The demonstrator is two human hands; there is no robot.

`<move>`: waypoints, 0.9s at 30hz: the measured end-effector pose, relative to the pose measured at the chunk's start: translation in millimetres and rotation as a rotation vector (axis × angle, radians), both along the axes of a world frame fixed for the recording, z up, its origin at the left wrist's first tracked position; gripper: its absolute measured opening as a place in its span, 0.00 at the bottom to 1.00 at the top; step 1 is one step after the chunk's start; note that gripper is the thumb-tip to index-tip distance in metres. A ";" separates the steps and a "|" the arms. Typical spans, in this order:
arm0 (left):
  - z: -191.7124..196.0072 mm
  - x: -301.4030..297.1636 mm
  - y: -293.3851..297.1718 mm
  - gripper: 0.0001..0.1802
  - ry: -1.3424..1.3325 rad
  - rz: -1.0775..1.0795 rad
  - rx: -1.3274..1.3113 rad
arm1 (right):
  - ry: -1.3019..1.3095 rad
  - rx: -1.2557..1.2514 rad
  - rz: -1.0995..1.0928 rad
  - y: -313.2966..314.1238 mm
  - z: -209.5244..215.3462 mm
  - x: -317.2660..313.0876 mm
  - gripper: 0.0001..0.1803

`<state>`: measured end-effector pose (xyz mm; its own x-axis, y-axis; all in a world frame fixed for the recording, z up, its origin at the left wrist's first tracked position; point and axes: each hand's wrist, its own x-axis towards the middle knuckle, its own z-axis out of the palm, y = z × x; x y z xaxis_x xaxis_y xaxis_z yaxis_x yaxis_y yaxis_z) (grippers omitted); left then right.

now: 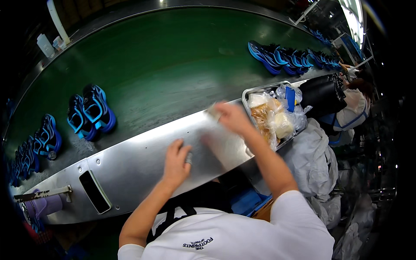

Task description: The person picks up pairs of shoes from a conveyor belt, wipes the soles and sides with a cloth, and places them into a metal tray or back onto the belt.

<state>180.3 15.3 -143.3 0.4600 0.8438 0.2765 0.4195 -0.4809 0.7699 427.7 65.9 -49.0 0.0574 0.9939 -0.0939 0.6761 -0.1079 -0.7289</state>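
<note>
My right hand [234, 118] is out over the inner edge of the metal ledge [134, 162], beside the green belt. Its closed fingers grip a small pale piece [212, 112], too smeared by motion to name. Nearer to me, my left hand [175, 165] hovers over the ledge with its fingers curled. A small greyish thing [189, 157] shows against its palm, and I cannot make out what it is. Blue and black sneakers stand on the belt: one pair [90, 112] at the left, and a row [279, 58] at the far right.
A metal tray [245, 94] with plastic bags of yellowish material sits to the right. At the left are a phone [95, 192], a purple cup [48, 205] and a flat metal bar [42, 193]. White sacks [310, 156] lie beyond the tray, near another person [353, 108]. A bottle [45, 45] stands far left.
</note>
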 end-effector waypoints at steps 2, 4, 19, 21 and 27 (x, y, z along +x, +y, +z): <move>2.4 28.7 -7.9 0.25 -0.026 -0.085 0.010 | 0.007 0.348 -0.066 40.6 1.3 93.0 0.13; -0.4 39.6 -5.4 0.26 -0.026 -0.133 0.043 | -0.114 0.285 -0.331 77.3 42.6 145.8 0.14; 9.6 77.7 5.5 0.34 0.284 -0.294 0.025 | -1.055 -0.212 -0.686 171.0 13.5 467.8 0.51; 10.1 76.4 7.3 0.36 0.304 -0.291 0.024 | -0.931 -0.324 -0.565 175.1 11.0 478.3 0.48; 15.9 80.7 8.4 0.34 0.314 -0.284 0.019 | -0.993 -0.292 -0.532 171.8 -19.5 531.7 0.37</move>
<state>260.9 23.7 -127.4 0.7381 0.6672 0.1003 0.4807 -0.6243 0.6158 959.4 237.7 -68.5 0.6379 0.7701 0.0052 0.7546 -0.6264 0.1955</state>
